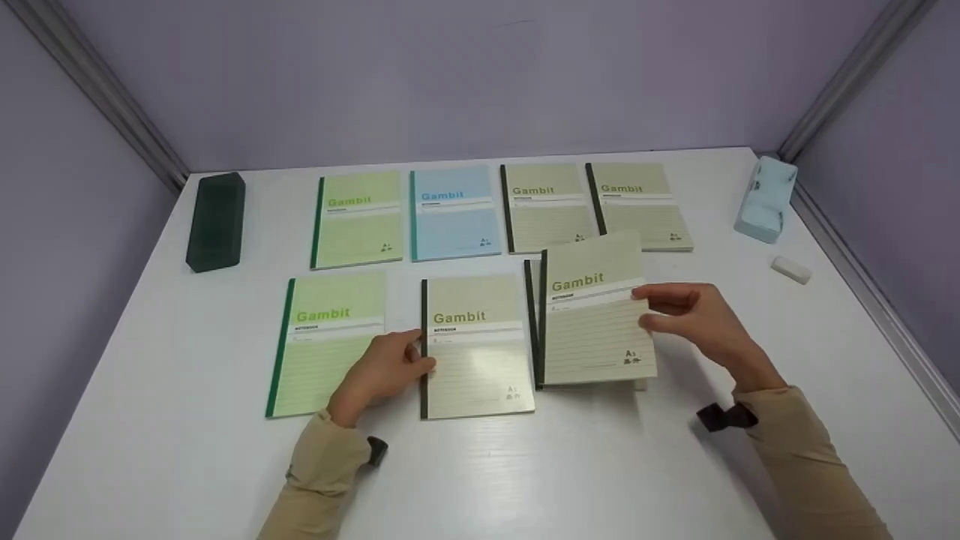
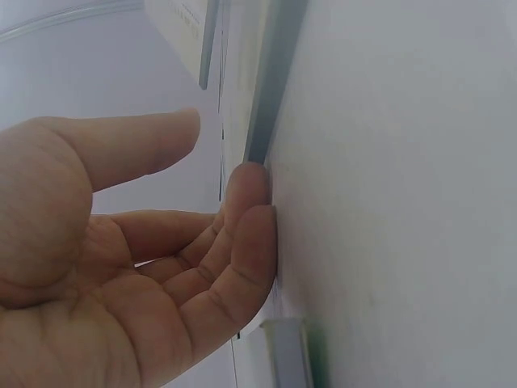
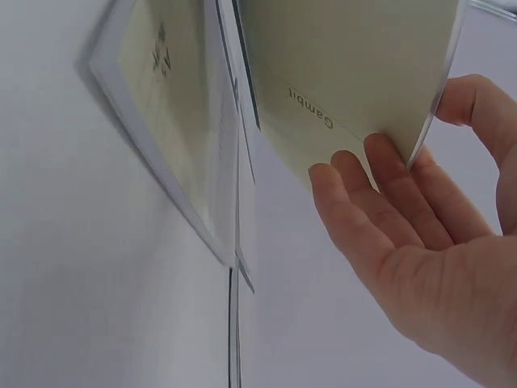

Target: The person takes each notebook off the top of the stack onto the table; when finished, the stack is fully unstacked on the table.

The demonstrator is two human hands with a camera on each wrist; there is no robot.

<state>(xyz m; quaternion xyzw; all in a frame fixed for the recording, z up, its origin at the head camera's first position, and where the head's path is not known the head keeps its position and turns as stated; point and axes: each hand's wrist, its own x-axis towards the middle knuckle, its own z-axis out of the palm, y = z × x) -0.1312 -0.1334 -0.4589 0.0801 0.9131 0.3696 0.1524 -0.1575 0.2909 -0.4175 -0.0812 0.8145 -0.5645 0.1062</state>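
Note:
My right hand (image 1: 694, 319) pinches the right edge of a beige notebook (image 1: 596, 330) between thumb and fingers. That notebook is tilted up over another beige notebook (image 3: 174, 121), which lies flat and is mostly hidden in the head view. My left hand (image 1: 384, 367) rests at the dark spine of a third beige notebook (image 1: 476, 352). In the left wrist view its fingertips (image 2: 252, 234) touch the table beside the spine, with the thumb held apart above. Left of this hand lies a green notebook (image 1: 322, 345), partly covered by the hand.
Behind, a row holds a green notebook (image 1: 360, 232), a blue notebook (image 1: 456, 225) and two beige notebooks (image 1: 544, 214). A dark green case (image 1: 216, 221) stands at the far left. A light blue case (image 1: 766, 199) and a white eraser (image 1: 790, 270) lie at the right.

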